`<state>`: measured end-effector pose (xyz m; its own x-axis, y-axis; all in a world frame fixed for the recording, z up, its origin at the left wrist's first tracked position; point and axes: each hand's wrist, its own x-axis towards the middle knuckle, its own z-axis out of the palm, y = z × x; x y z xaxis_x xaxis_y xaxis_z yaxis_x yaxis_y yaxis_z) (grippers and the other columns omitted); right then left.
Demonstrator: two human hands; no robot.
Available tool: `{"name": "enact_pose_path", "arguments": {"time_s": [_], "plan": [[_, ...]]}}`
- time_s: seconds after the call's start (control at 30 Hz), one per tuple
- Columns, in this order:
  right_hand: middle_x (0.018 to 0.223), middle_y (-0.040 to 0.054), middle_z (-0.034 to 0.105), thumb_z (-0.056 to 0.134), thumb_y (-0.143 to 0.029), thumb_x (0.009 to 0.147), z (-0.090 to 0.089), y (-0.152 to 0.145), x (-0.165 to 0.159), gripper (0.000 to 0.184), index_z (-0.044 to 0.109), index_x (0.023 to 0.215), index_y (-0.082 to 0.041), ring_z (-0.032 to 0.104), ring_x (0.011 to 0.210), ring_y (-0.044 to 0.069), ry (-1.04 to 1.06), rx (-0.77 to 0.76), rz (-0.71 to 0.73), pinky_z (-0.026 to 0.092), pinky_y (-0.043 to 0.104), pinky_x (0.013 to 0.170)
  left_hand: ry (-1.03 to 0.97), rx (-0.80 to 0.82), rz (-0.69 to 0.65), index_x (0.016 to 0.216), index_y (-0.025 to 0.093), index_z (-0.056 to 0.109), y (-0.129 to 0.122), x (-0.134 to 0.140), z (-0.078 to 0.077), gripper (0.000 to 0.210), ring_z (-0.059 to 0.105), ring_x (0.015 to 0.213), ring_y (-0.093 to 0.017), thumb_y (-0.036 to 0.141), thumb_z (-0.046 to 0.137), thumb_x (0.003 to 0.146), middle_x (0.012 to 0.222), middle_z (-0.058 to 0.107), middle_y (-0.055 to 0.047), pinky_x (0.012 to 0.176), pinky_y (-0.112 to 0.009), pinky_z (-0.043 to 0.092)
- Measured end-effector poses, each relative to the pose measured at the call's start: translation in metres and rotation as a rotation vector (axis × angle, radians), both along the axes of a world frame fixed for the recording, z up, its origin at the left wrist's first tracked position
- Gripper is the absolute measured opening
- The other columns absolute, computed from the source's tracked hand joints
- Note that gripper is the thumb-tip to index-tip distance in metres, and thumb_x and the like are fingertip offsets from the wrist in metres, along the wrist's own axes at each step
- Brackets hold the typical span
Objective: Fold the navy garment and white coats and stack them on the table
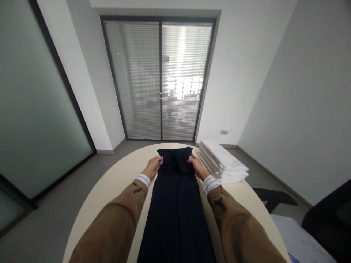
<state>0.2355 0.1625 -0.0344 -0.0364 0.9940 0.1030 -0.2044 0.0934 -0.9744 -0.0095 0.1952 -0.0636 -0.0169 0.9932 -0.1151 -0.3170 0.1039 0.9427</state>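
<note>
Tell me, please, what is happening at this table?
A person is handling a dark navy garment that lies lengthwise on a round table. The left hand and the right hand grip its opposite edges near the far end. A stack of white, flat items stands on the table beyond the right forearm.

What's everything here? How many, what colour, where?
Round table: 1, cream, centre
Garment (perhaps trousers): 1, navy, on table
Folded cloth stack: 1, white, table's far right
Blind-covered glass panels: 2, grey, straight ahead
Frosted partition: 1, greenish, left
Wall plate: 1, beige, low ahead
Walls: several, white, around
Floor: 1, grey, below
Chair: 1, black, right edge
Unidentified pale item: 1, greyish, lower right
Unidentified sliver: 1, blue, bottom right
Sleeves: 2, brown, foreground
Left hand: 1, bare, holding garment's left edge
Right hand: 1, bare, holding garment's right edge
</note>
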Motion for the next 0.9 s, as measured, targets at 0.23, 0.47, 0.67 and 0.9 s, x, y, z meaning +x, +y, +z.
{"name": "enact_pose_path", "arguments": {"time_s": [0.23,0.47,0.67,0.9], "plan": [[0.094,0.0019,0.075,0.066,-0.033,0.071,0.015,-0.012,-0.001,0.038,0.067,0.108,-0.021,0.067,0.089,0.022,-0.068,0.041,-0.017,0.052,0.033,0.080,0.035,0.020,-0.044,0.097,0.016,0.068,-0.014,0.019,0.021,0.033,0.070,0.079,-0.021,0.039,0.078,0.075,0.096,0.074,-0.011,0.069,-0.029,0.052],[0.086,0.0035,0.074,0.078,-0.048,0.070,0.026,-0.013,0.007,0.039,0.068,0.096,-0.020,0.067,0.083,0.022,-0.176,0.151,-0.145,0.054,0.036,0.080,0.156,0.164,0.033,0.100,0.015,0.072,-0.028,0.010,0.047,0.034,0.070,0.094,-0.025,0.034,0.078,0.073,0.103,0.075,-0.012,0.084,-0.035,0.053],[0.093,0.0036,0.074,0.081,-0.042,0.068,0.048,-0.024,0.019,0.045,0.062,0.103,-0.021,0.068,0.092,0.023,-0.155,0.218,-0.095,0.053,0.038,0.088,0.302,0.356,0.016,0.106,0.016,0.073,-0.046,-0.009,0.083,0.050,0.067,0.099,-0.027,0.018,0.085,0.057,0.103,0.075,-0.009,0.094,-0.038,0.050],[0.097,0.0041,0.071,0.083,-0.036,0.067,0.082,-0.077,0.028,0.047,0.067,0.109,-0.022,0.065,0.094,0.025,-0.384,0.314,0.007,0.050,0.039,0.090,0.500,0.481,-0.179,0.114,0.017,0.071,-0.097,-0.028,0.112,0.051,0.066,0.080,-0.022,0.024,0.082,0.065,0.096,0.072,-0.007,0.071,-0.032,0.054]]}}
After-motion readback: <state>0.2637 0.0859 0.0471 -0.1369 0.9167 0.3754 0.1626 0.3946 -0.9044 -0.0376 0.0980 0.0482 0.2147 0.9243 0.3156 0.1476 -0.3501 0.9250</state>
